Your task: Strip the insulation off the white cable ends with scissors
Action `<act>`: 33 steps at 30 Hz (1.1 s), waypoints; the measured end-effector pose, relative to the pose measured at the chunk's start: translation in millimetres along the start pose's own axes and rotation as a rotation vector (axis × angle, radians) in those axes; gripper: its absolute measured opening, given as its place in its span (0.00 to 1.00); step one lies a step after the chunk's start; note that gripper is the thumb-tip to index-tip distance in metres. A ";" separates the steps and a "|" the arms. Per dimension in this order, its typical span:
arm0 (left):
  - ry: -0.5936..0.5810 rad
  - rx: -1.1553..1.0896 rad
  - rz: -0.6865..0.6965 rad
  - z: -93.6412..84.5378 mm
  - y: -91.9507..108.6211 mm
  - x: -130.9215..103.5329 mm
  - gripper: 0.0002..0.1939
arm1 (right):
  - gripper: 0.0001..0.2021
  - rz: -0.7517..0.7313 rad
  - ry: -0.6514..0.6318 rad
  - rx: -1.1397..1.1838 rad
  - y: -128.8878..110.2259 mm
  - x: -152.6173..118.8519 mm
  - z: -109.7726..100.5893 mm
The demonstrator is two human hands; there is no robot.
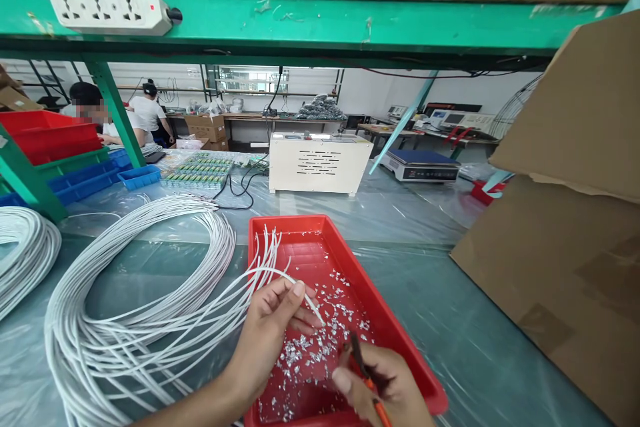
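Note:
My left hand (pixel 267 327) pinches a white cable (pixel 314 310) near its end, which points down to the right. In my right hand (pixel 393 383) is a pair of orange-handled cutters (pixel 358 352), slightly blurred, their dark jaws pointing up and a little apart from the cable end. Both hands are over a red tray (pixel 395 330) scattered with small silvery scraps (pixel 300 350). Several other cable ends lie over the tray's left rim. They run from a large coil of white cable (pixel 75 320) to the left.
A second cable coil (pixel 45 247) lies at the far left. Behind the tray stand a cream metal box (pixel 320 163) and a scale (pixel 420 167). A cardboard box (pixel 560 267) borders the right side. A green shelf beam (pixel 300 20) crosses overhead. Two people sit in the background.

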State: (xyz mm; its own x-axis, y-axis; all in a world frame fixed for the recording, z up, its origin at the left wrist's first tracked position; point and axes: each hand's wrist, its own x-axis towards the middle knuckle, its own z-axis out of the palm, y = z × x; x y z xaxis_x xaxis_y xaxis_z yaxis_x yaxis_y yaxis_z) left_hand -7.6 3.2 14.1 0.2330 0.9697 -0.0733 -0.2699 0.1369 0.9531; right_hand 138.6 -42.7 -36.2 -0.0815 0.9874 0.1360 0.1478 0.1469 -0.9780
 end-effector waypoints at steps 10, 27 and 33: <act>-0.190 -0.041 -0.260 7.4 -26.6 -9.2 0.19 | 0.02 -0.373 0.420 -0.146 1.3 5.4 -8.9; -0.173 0.308 0.092 3.1 -16.7 0.8 0.10 | 0.09 -0.237 0.181 -0.310 0.3 15.4 -27.5; -0.243 0.223 0.098 3.3 -5.6 0.8 0.10 | 0.21 -0.168 0.162 -0.688 12.7 20.6 -34.0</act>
State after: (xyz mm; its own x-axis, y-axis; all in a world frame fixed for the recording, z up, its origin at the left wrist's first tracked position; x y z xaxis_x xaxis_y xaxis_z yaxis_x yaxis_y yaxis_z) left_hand -2.8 2.5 9.6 0.4388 0.8960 0.0681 -0.0973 -0.0280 0.9949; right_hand 172.3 -18.5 -40.4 -0.0184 0.9366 0.3500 0.7367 0.2494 -0.6286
